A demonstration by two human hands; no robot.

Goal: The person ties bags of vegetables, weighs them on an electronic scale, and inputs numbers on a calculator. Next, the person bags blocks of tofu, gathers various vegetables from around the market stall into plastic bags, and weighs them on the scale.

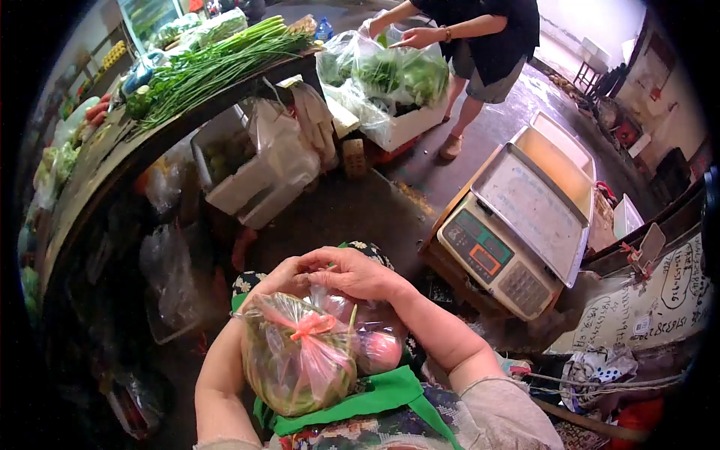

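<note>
My left hand and my right hand meet above my lap, fingers curled together. Gathered clear plastic of a bag rises to the fingers of my right hand, which pinch it. What my left fingers hold is hidden under the right hand. Nearer to me, a clear plastic bag of long green beans, its neck tied with a pinkish-red strip, rests on my lap. Beside it sits a clear plastic bag with something pink and round inside. A green apron strap lies below both.
A digital scale with a metal tray stands to the right. At the left a curved table bears green stalks. A person handles bagged leafy greens ahead. A white foam box stands under the table.
</note>
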